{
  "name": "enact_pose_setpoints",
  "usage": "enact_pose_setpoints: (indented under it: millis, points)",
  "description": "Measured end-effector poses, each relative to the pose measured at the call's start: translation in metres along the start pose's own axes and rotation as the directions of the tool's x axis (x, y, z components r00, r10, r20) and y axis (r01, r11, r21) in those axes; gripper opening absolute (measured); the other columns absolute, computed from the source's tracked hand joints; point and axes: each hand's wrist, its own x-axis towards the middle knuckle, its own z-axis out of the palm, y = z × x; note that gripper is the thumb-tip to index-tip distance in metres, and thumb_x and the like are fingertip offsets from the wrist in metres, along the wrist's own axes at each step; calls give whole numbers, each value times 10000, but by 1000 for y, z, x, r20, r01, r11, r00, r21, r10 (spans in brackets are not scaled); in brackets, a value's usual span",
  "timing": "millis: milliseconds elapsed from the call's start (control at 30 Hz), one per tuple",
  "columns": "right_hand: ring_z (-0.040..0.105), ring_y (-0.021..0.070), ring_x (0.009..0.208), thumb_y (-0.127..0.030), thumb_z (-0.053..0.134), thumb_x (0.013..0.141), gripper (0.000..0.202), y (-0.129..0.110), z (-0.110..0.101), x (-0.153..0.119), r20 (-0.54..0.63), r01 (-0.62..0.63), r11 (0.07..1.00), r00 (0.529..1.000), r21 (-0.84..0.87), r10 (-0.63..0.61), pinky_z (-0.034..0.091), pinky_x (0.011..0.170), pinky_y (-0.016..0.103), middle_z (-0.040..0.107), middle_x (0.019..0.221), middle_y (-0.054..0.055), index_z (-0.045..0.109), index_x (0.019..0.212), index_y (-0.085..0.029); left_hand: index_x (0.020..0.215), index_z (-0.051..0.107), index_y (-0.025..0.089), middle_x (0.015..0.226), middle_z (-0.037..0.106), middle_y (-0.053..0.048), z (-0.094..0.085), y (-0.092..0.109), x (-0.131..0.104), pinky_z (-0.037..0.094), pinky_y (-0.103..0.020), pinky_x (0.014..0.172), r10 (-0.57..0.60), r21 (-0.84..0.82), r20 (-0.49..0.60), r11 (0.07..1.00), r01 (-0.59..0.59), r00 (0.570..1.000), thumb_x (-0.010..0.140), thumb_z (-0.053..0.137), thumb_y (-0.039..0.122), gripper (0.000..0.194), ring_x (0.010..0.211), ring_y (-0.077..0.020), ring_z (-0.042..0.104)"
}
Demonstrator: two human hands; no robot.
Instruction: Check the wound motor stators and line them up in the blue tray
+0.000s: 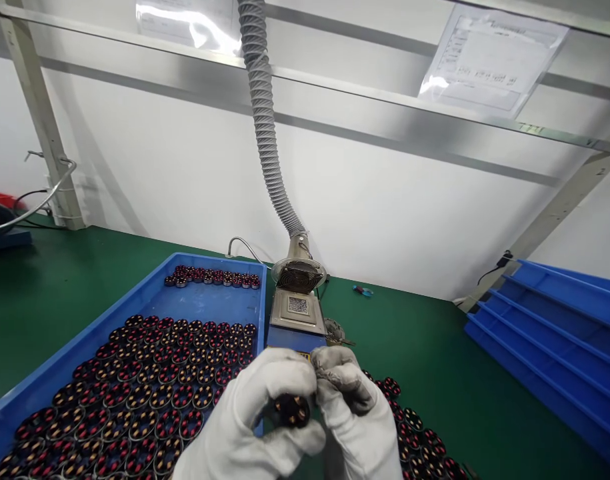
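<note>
Both hands wear white gloves and meet at the lower middle of the view. My left hand (257, 420) is curled round a small round black part (291, 410) with copper-coloured segments, held between thumb and fingers. My right hand (355, 413) is closed, its darkened glove fingertips pressed together beside the left fingers; whatever they pinch is hidden. Left of the hands, a blue tray (195, 303) holds rows of similar round parts with red and copper-coloured windings. More such parts (415, 437) lie on the green table to the right of my right hand.
Beyond the hands stands a metal-topped device (299, 310) under a fume hood (299, 273) on a ribbed grey hose (267, 133). Stacked blue trays (549, 347) are at the right. A small blue tool (363, 291) lies on the green table (409, 333). A metal shelf rail crosses above.
</note>
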Motion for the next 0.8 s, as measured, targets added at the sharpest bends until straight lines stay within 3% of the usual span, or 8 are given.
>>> enact_pose_setpoints:
  millis: [133,233,300,400,500,600,700,800]
  points:
    - [602,123,659,-289,817,576,136,-1,-1,-2,19,28,999,999,-23,-28,475,581,205,634,707,-11,686,563,-257,807,604,243,892,568,1,-4,5,-1,529,-163,714,-38,-42,106,998,42,994,822,626,180,69,766,-119,618]
    - [599,134,677,-291,825,564,148,6,2,-4,-36,19,999,999,48,-17,481,621,235,629,715,-8,683,565,-247,1116,549,279,1074,524,-37,-7,3,-8,505,-190,857,85,220,71,971,-98,994,840,557,118,319,951,-158,593]
    - [613,151,691,-304,829,553,154,14,2,-3,-20,-18,993,1000,115,21,491,637,259,649,718,-1,687,563,-244,1290,418,280,1232,428,-50,-8,0,-13,422,-178,976,150,468,29,871,-146,988,825,546,89,518,1108,-163,518]
    - [621,161,626,-359,845,500,191,21,-3,4,84,-193,953,981,235,178,505,581,277,685,669,9,707,572,-248,1310,402,265,1262,433,-34,-8,-6,-17,366,-139,1004,213,598,56,775,-204,975,815,506,37,556,1117,-122,507]
    - [645,146,682,-367,854,479,220,10,-11,13,106,-366,849,929,381,353,530,662,269,719,700,-15,729,636,-276,1232,477,249,1166,569,-30,-6,-7,-13,414,-208,992,238,481,13,850,-215,971,796,533,43,485,1086,-150,543]
    - [655,129,740,-317,865,473,206,-6,-15,18,24,-281,880,955,382,294,517,746,246,727,738,-36,721,617,-284,1044,577,291,960,670,39,-2,-1,-5,543,-172,731,-97,128,-66,986,105,993,694,644,54,428,807,-136,652]
    - [638,170,702,-385,829,525,214,-12,-14,19,186,-162,975,974,154,132,509,694,293,692,713,15,723,649,-247,929,612,266,794,690,54,1,6,1,524,-156,499,-545,-291,54,793,536,837,580,708,58,418,597,-133,648]
    - [564,153,608,-445,819,505,288,-9,-11,18,366,-140,990,922,3,129,458,575,278,615,649,12,721,671,-230,896,633,206,734,682,-9,6,1,3,532,-237,472,-642,-438,162,634,638,749,594,760,240,330,585,-186,648]
